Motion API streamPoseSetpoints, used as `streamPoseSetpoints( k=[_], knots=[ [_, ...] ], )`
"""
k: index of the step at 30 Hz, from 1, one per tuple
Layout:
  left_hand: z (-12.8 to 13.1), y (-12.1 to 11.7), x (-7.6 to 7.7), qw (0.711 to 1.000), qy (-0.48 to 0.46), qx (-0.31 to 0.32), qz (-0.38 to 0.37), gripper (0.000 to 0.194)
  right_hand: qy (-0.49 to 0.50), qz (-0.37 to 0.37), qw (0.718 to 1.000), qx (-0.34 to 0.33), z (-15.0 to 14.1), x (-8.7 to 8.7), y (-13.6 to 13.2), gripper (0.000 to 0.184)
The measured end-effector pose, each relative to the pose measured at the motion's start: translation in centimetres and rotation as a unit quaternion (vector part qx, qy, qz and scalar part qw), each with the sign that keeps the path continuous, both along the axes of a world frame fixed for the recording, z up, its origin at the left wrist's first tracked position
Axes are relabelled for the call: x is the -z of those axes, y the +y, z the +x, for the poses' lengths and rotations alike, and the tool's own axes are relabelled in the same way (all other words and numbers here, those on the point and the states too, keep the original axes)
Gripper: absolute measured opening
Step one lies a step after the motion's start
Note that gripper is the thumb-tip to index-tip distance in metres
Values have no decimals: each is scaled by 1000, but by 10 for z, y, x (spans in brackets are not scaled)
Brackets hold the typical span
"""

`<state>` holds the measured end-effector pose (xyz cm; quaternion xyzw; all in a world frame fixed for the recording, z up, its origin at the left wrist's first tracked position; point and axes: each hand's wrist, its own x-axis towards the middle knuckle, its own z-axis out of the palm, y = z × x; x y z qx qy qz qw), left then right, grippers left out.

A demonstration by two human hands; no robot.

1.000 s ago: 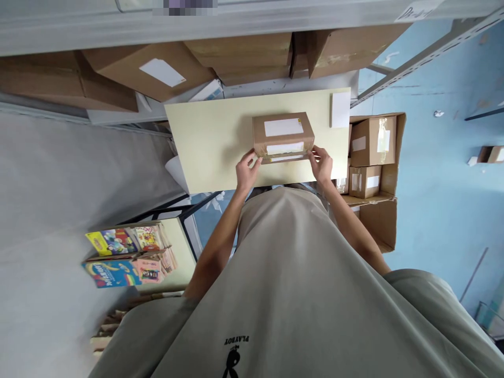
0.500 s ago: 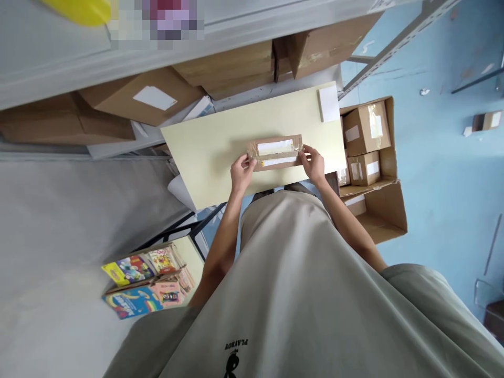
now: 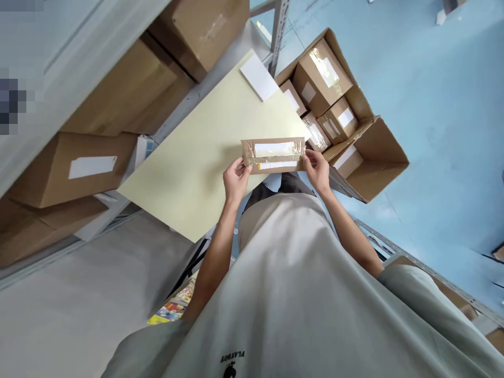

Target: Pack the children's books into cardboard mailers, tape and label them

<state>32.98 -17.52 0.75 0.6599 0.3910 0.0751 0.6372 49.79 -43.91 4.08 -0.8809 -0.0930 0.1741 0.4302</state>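
Observation:
A long, narrow cardboard box (image 3: 275, 157), sealed with clear tape and bearing white label strips, is held level between both hands. My left hand (image 3: 236, 181) pinches its left end, thumb on top. At the right end, my right hand (image 3: 317, 169) grips it the same way, with fingers closed round the corner. Beneath and behind the box lies a pale yellow tabletop (image 3: 197, 152), with a shadow to the left of the box. A white pad-like block (image 3: 259, 79) sits at the tabletop's far right corner.
Right of the table stands a large open carton (image 3: 364, 100) holding several taped small boxes (image 3: 323, 71), its flap (image 3: 384, 157) folded outward. Shelving on the left carries big cardboard boxes (image 3: 88, 168). Colourful packs (image 3: 173, 310) lie at lower left, partly behind my arm.
My view has turned to the right, so the table now slants and the open carton appears nearer the hands. Both hands keep hold of the cardboard box.

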Motion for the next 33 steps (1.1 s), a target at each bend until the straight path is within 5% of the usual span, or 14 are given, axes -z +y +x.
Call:
streamPoseSetpoints(
  k=[8,14,20,26,29,33],
  knots=[
    [114,-50,-27,995,26,66,66,61,27,27,995,92,90,14,-63,62],
    [226,-91,-20,986,25,142,86,47,34,22,985,166,156,43,-112,60],
    [318,-101,29,971,54,194,128,35,110,0,971,214,172,92,-131,64],
    [411,-58,101,966,26,205,157,36,259,92,940,202,219,151,-77,79],
    [429,-47,103,974,-24,174,142,37,284,120,943,129,238,165,-52,84],
    [388,-51,57,973,-8,177,145,36,271,128,953,50,241,160,-48,86]
  ],
)
